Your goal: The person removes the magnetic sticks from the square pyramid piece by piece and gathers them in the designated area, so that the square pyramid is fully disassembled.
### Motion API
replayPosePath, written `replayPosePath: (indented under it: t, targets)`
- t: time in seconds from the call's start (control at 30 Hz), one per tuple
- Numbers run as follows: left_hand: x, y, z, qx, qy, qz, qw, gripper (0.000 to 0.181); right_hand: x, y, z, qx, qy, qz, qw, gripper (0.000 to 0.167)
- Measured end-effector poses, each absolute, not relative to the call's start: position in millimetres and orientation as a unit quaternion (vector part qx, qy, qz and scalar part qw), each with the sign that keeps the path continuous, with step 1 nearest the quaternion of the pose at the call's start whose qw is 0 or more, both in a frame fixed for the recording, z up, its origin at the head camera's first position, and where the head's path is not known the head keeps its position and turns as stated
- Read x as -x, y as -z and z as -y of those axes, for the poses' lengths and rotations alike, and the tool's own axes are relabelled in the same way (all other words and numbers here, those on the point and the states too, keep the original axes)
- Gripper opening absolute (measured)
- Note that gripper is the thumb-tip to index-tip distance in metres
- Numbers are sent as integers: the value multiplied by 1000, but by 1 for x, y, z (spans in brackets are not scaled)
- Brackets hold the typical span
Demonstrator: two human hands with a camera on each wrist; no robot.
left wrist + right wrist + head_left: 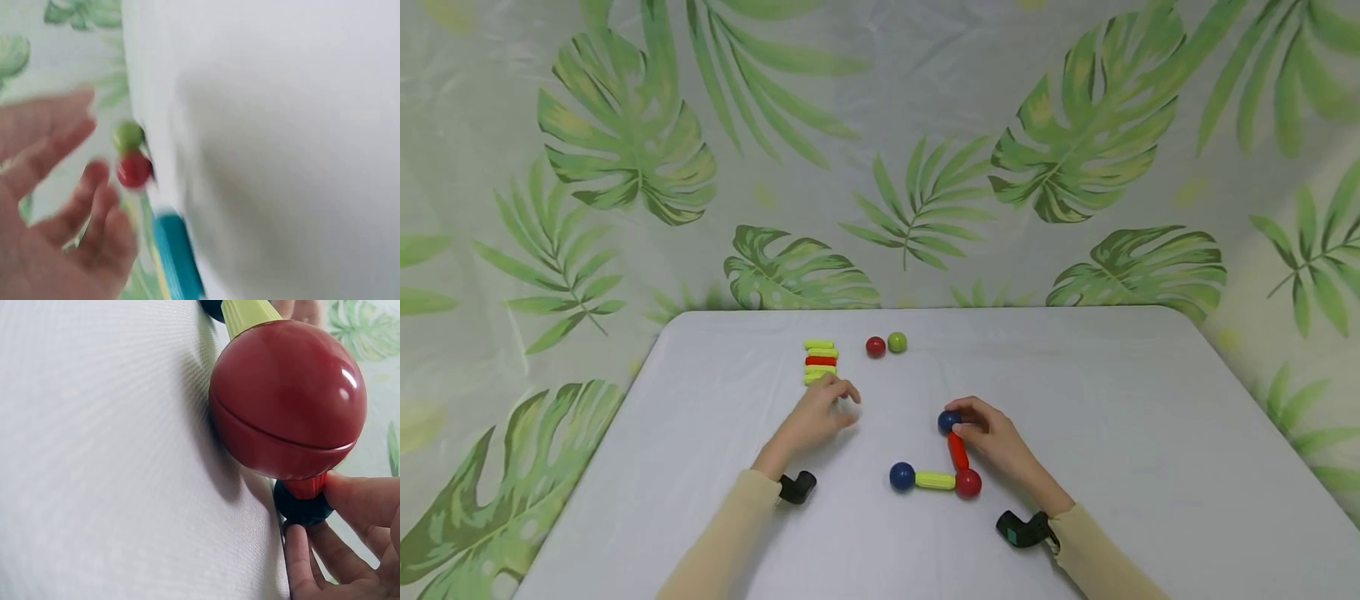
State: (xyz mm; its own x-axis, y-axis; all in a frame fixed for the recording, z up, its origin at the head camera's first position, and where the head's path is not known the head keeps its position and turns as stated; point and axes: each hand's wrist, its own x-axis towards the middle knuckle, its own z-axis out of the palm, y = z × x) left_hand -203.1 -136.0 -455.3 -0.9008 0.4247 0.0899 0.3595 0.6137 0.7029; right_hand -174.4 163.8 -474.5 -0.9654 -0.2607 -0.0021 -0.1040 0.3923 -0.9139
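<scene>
My right hand (pixel 992 437) pinches a dark blue ball (pixel 949 422) between thumb and fingers. From that ball a red rod (pixel 958 452) runs to a red ball (pixel 968 483), and a yellow-green rod (pixel 935 481) joins the red ball to another blue ball (pixel 902 477). In the right wrist view the red ball (pixel 287 400) looms large, with the fingers at the blue ball (pixel 303 503) beyond it. My left hand (pixel 816 414) holds nothing, its fingers loosely bent above the table by the near end of a row of rods. In the left wrist view the hand (pixel 69 200) is empty.
Several yellow-green rods (pixel 818 344) and a red rod (pixel 821 361) lie in a row at the back left. Beside them, a red ball (pixel 876 347) and a green ball (pixel 897 342) rest near the back edge. A turquoise piece (pixel 178 256) shows in the left wrist view.
</scene>
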Motion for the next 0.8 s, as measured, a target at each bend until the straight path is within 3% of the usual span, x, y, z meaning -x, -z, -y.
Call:
replayPosePath:
  t: [0.13, 0.23, 0.4, 0.57, 0.67, 0.8]
  targets:
    - [183, 451, 103, -340, -348, -857, 167, 31, 179, 483, -167, 114, 541, -830, 71, 27]
    - [172, 454, 83, -391, -304, -845, 200, 30, 179, 484, -168, 123, 543, -828, 68, 27]
    - [167, 459, 73, -414, -271, -852, 172, 22, 179, 484, -168, 126, 541, -829, 66, 27]
    - [177, 462, 77, -392, -336, -838, 174, 19, 178, 484, -167, 120, 540, -831, 66, 27]
    - [191, 460, 80, -306, -413, -846, 144, 23, 179, 485, -166, 117, 542, -830, 67, 27]
    - [218, 458, 78, -147, -484, -862, 39, 29, 179, 485, -166, 116, 544, -828, 68, 27]
